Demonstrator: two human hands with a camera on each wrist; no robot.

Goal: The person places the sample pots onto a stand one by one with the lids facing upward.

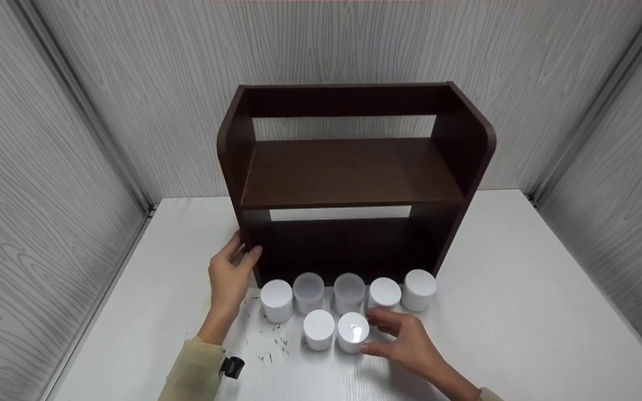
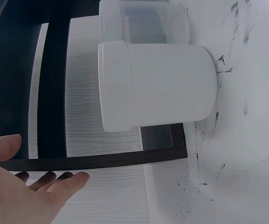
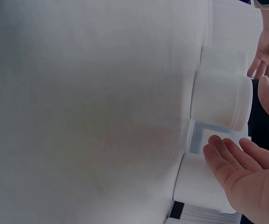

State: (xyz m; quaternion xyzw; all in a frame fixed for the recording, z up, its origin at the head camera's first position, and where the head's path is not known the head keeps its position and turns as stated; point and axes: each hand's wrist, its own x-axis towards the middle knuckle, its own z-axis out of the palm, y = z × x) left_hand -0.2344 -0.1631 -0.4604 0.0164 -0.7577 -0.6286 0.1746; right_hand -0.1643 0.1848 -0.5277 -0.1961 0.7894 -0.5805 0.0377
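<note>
A dark brown two-tier shelf stands upright. My left hand holds its left side panel low down, thumb on the inner face and fingers on the outer side, as the left wrist view also shows. Beside the front right white jar is my right hand, thumb and fingers spread apart; whether it touches the jar I cannot tell. Another white jar stands just left of that one. Behind them, along the shelf's front, a row holds white jars and two translucent jars.
Everything stands on a white tabletop with dark scuff marks near the left jars. Grey wood-grain panels enclose the back and both sides. The shelf's upper board bears nothing.
</note>
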